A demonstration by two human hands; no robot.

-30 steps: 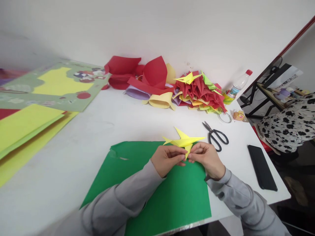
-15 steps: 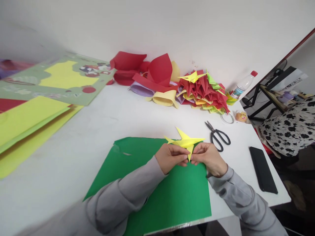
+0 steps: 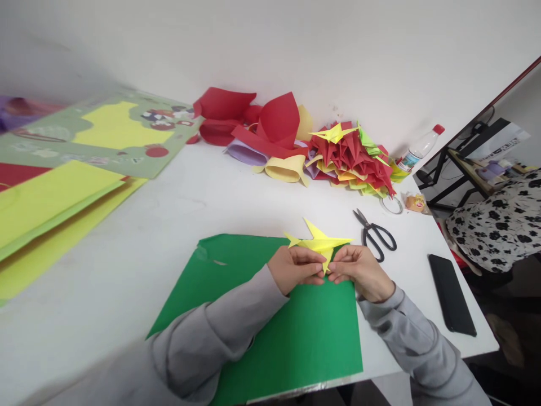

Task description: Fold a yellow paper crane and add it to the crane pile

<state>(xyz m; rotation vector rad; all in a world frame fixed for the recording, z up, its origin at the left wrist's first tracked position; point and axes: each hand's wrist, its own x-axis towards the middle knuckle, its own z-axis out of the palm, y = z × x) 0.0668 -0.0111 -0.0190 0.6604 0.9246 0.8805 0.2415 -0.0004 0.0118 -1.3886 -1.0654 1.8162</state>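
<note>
Head view shows little change: the left hand (image 3: 295, 266) and right hand (image 3: 367, 272) still pinch the lower tip (image 3: 326, 265) of one yellow, pointed, folded-paper figure (image 3: 321, 245) over the flat green sheet's (image 3: 321, 332) far edge, so shaping it seems unfinished.

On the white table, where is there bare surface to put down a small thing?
Widest: the white table between the yellow sheets and the green sheet. Smaller: between the scissors and the black flat object. Crowded: along the wall, with red paper shapes and the folded-paper pile.

Yellow folded paper (image 3: 319, 244), green sheet (image 3: 296, 332), black-on-white floral cloth (image 3: 499, 223)
</note>
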